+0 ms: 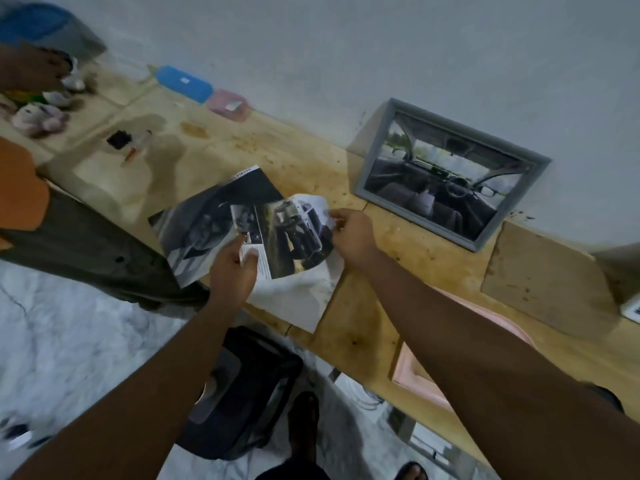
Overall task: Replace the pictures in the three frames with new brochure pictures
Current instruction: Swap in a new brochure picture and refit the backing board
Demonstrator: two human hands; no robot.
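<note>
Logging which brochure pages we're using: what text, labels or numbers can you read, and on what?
Nothing reads clearly.
On the brochure page: heading along top edge, too blurred.
On the car picture: small print by the left hand, too small.
On the blue case: white label, blurred.

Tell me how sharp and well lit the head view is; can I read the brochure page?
Head view: dim, flat light, no glare, slightly soft throughout. The brochure page, pinched by left hand and right hand, shows its vehicle photo but no legible text; the grey frame reads clearer.
</note>
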